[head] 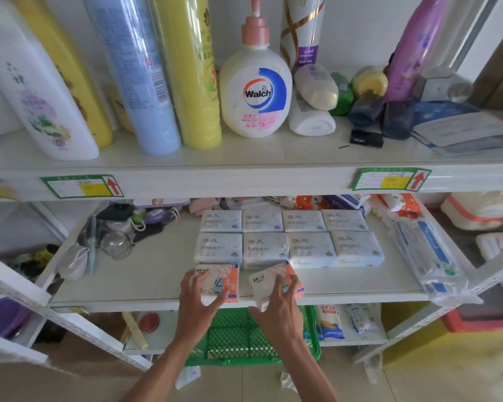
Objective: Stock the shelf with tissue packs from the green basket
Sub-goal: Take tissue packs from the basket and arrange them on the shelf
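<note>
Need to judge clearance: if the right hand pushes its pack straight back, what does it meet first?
Likely the front-row blue pack just behind the orange pack held by the right hand; the gap looks slight.

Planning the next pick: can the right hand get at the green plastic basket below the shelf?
Probably not yet: the right hand is occupied with an orange-patterned tissue pack. The green plastic basket itself sits open, unblocked.
</note>
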